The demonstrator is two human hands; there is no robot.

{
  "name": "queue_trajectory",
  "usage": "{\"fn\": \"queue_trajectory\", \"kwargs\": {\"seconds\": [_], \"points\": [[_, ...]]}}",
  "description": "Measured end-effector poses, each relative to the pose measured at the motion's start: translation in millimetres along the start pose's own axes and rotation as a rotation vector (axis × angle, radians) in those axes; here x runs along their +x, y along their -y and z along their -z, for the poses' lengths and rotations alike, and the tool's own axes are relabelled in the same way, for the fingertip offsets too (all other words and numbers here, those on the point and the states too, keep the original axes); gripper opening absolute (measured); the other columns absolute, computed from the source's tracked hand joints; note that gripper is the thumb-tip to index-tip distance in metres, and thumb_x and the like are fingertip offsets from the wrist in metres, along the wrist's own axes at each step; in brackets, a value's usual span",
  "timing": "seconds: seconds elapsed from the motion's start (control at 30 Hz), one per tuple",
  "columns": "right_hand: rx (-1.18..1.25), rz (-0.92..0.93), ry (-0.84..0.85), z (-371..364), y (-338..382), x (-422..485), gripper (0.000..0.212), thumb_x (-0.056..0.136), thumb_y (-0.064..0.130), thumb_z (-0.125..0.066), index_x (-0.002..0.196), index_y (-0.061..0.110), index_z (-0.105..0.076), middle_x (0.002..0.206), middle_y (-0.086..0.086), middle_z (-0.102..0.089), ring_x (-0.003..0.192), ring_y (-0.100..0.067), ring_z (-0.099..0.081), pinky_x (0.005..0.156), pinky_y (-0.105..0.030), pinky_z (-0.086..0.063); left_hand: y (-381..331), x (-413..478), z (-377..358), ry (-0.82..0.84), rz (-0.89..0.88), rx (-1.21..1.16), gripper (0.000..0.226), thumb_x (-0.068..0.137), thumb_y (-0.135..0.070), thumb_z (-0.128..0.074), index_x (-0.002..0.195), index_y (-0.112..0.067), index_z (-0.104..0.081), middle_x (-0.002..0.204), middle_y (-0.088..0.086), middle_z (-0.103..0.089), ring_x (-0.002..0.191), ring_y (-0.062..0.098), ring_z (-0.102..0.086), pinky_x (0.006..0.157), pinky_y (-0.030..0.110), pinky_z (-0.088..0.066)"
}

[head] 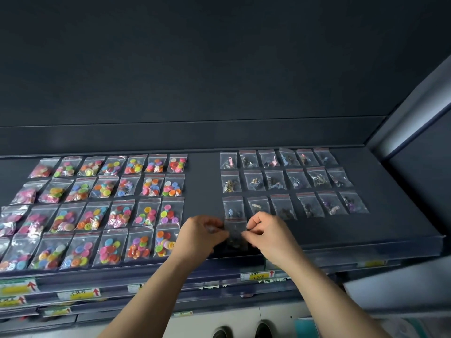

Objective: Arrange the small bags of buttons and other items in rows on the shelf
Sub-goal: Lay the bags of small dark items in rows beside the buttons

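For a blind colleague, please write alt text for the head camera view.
The left hand and right hand pinch one small clear bag at the front of a dark shelf. Button bags lie in rows at left, bags of dark parts in rows at right.

A shop: dark display shelf (317,230) with price labels (257,276) along its edges.

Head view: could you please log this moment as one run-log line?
left hand + right hand: pinch clear bag | spot: shelf, front row, right side
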State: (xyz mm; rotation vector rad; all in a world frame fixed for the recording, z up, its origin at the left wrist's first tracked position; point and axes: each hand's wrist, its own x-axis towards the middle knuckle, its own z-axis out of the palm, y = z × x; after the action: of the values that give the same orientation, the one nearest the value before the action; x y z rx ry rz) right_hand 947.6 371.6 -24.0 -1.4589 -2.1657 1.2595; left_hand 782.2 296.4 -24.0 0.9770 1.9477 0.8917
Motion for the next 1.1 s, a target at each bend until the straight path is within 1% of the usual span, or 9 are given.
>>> {"fn": "queue_trajectory", "kwargs": {"seconds": [0.17,0.27,0.33,0.5,0.63,0.73,0.93,1.03,1.1], "points": [[-0.080,0.051,-0.008,-1.0,-1.5,2.1,0.017,0.077,0.018,-0.077,0.070,0.026,-0.064,0.064,0.007,-0.066,0.058,-0.003,-0.059,0.054,-0.013,-0.044,-0.2,3.5,-2.3,0.022,-0.034,0.176,0.020,0.072,-0.025,-0.081,0.087,-0.020,-0.070,0.069,-0.009,-0.070,0.054,0.002,-0.058,0.049,0.015,-0.043],[-0.073,0.040,0.008,-0.9,-4.0,3.1,0.011,0.076,0.020,-0.079,0.082,0.026,-0.072,0.067,0.012,-0.066,0.062,-0.002,-0.062,0.063,-0.021,-0.054,-0.2,4.4,-2.3,0.042,-0.039,0.226,0.020,0.070,-0.027,-0.083,0.082,-0.023,-0.067,0.068,-0.009,-0.068,0.053,0.001,-0.057,0.046,0.011,-0.039],[-0.048,0.033,0.022,-0.5,-5.7,3.5,0.016,0.076,0.021,-0.079,0.091,0.023,-0.074,0.068,0.012,-0.067,0.064,-0.002,-0.063,0.066,-0.023,-0.056,-0.7,5.0,-1.8,0.062,-0.037,0.240,0.019,0.070,-0.027,-0.083,0.079,-0.023,-0.067,0.068,-0.008,-0.068,0.053,0.003,-0.057,0.046,0.013,-0.039],[-0.021,0.043,0.030,1.5,-7.4,3.2,0.022,0.079,0.022,-0.077,0.101,0.023,-0.074,0.073,0.014,-0.068,0.069,0.002,-0.064,0.066,-0.011,-0.049,-2.5,5.6,-0.6,0.040,-0.022,0.204,0.010,0.079,-0.027,-0.075,0.080,-0.018,-0.069,0.065,-0.009,-0.069,0.053,0.003,-0.055,0.048,0.016,-0.041],[-0.034,0.072,0.027,2.6,-8.3,3.4,0.028,0.083,0.022,-0.073,0.111,0.024,-0.071,0.078,0.014,-0.066,0.070,0.001,-0.060,0.065,-0.008,-0.045,-4.0,5.0,0.2,0.011,-0.009,0.202,0.016,0.084,-0.032,-0.069,0.074,-0.020,-0.069,0.063,-0.008,-0.072,0.050,0.004,-0.056,0.046,0.016,-0.042],[-0.068,0.090,0.062,2.4,-9.3,3.7,0.027,0.083,0.022,-0.072,0.110,0.026,-0.072,0.076,0.018,-0.065,0.067,0.003,-0.060,0.065,-0.011,-0.046,-6.2,6.8,-1.3,0.010,0.000,0.247,0.023,0.086,-0.032,-0.067,0.066,-0.020,-0.069,0.063,-0.007,-0.071,0.038,-0.003,-0.048,0.043,0.014,-0.037],[-0.100,0.121,0.099,5.4,-9.3,3.4,0.022,0.083,0.020,-0.072,0.105,0.024,-0.075,0.081,0.017,-0.069,0.073,0.000,-0.066,0.068,-0.013,-0.051,-8.3,12.0,-3.1,0.013,0.058,0.324,0.024,0.079,-0.035,-0.074,0.064,-0.017,-0.068,0.059,-0.005,-0.070,0.048,0.005,-0.054,0.049,0.018,-0.042],[-0.053,0.118,0.067,9.4,-8.5,1.2,0.021,0.084,0.022,-0.071,0.104,0.024,-0.075,0.090,0.017,-0.071,0.080,0.008,-0.064,0.070,-0.004,-0.046,-12.3,8.1,0.1,0.008,0.029,0.280,0.030,0.080,-0.042,-0.071,0.068,-0.015,-0.069,0.060,-0.004,-0.070,0.052,0.009,-0.057,0.050,0.020,-0.044],[0.018,0.116,0.017,17.1,-5.6,-1.8,0.018,0.085,0.023,-0.070,0.102,0.024,-0.075,0.095,0.017,-0.072,0.084,0.010,-0.063,0.072,-0.003,-0.045,-18.0,3.5,3.8,-0.012,0.032,0.074,0.038,0.086,-0.049,-0.061,0.078,-0.013,-0.068,0.062,-0.002,-0.066,0.055,0.012,-0.057,0.054,0.024,-0.045]]}}
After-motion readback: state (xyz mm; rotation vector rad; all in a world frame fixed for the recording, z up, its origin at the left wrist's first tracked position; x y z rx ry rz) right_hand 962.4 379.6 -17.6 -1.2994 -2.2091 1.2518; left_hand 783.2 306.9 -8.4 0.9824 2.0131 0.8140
